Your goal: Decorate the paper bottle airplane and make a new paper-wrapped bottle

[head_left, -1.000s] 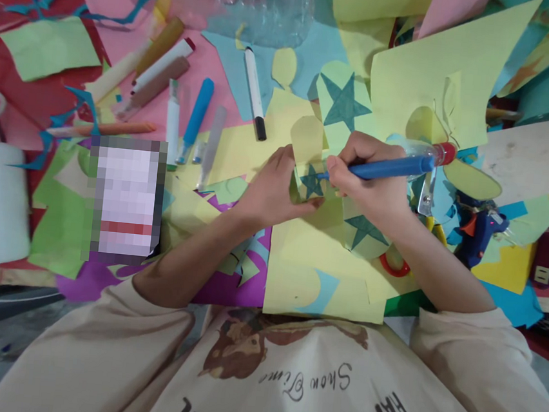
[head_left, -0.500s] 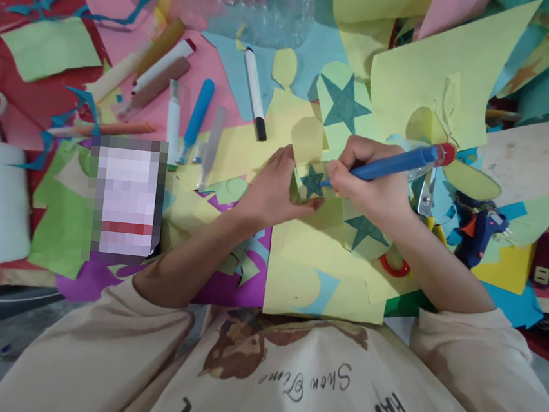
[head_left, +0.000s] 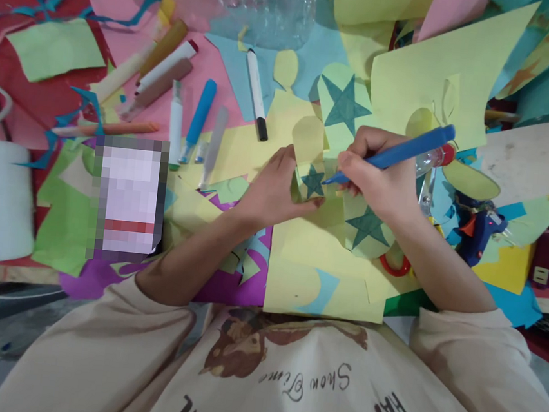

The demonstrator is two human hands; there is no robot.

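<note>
A blue marker (head_left: 399, 152) slants through my right hand (head_left: 379, 174), whose fingers are closed around it. Its tip is at the right point of a small dark green star (head_left: 312, 182); whether it touches I cannot tell. That star is on a small pale green piece of paper (head_left: 303, 193), gripped by my left hand (head_left: 271, 189) between thumb and fingers. Above lies a rounded paper with a larger green star (head_left: 346, 103). Below my right hand is another paper with a green star (head_left: 368, 229), partly covered by the hand.
Several markers (head_left: 198, 118) lie on the left, near a phone-like pixelated object (head_left: 132, 199). A clear plastic bottle (head_left: 255, 3) lies at the back. Right of my right hand are a blue glue gun (head_left: 483, 232) and red-handled scissors (head_left: 393, 266). Paper sheets and scraps (head_left: 328, 256) cover the table.
My right hand has shifted slightly right, drawing the marker's tip back from inside the star to its edge. The marker's rear end has swung upward. My left hand stays in place.
</note>
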